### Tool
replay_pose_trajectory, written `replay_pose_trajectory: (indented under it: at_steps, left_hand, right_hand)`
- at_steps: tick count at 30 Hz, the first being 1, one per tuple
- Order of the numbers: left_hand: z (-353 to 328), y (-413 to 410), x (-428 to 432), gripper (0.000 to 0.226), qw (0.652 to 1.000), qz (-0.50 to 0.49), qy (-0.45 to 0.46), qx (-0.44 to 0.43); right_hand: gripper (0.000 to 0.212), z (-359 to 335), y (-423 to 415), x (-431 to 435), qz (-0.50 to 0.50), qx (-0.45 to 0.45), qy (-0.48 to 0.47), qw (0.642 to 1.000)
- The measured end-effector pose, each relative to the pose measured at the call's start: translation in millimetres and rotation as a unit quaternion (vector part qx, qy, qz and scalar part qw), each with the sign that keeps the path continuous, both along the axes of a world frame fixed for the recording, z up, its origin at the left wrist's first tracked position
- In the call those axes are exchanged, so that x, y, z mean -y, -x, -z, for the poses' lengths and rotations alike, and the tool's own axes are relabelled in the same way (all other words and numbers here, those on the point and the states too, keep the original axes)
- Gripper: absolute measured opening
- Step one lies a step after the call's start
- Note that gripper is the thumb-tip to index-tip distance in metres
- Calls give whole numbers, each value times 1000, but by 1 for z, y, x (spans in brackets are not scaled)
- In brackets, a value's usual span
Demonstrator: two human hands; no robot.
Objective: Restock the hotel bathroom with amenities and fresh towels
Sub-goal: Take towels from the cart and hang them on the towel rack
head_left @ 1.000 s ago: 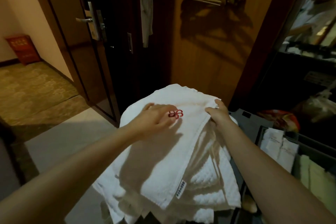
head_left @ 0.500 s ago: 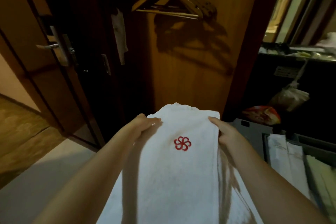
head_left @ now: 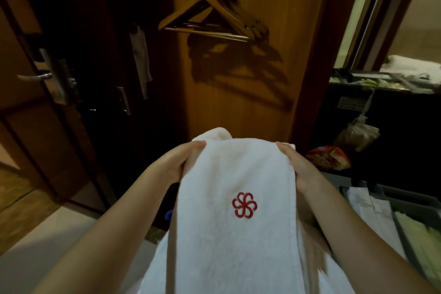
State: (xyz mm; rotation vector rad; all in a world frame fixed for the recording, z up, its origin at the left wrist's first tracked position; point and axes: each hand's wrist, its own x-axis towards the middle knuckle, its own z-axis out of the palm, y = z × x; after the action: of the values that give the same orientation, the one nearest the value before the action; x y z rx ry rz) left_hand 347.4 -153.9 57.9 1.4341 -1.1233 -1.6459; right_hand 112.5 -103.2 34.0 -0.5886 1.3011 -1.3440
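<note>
A folded white towel with a red flower emblem hangs in front of me, held up by its top edge. My left hand grips the towel's upper left corner, fingers curled over the fold. My right hand grips the upper right corner the same way. More white towel cloth bunches behind the top edge and hangs below, hiding whatever lies under it.
Wooden hangers hang in an open wardrobe ahead. A dark door with a metal handle stands at left. At right, a grey cart tray holds packets, with a red bag and a dark counter behind.
Both hands moved from resting on top of the towel pile to gripping one towel's top corners and lifting it. The view swung right toward the wardrobe.
</note>
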Motion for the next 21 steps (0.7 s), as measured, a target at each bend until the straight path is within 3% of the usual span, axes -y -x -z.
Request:
replay_pose_trajectory:
  at_steps: [5,8,12,17,21]
  left_hand:
    - [-33,-12,-21,32,993,-62,28,-102]
    - [-49,-20,-36,39,988,-65,58,-124]
    - [-72,-28,-65,42,983,-85,122,-108]
    - [-95,-43,-116,32,959,-148,240,-22]
    - [-108,-51,-163,22,937,-226,264,-29]
  right_hand:
    - [23,-35,-21,-13,-45,31,46,997]
    - [22,-61,-40,-25,-60,46,62,995]
    - [22,-85,-58,-42,-91,87,81,989]
    - [30,-107,-72,-67,-152,100,91,979]
    - [32,-125,-82,-92,-202,133,111,964]
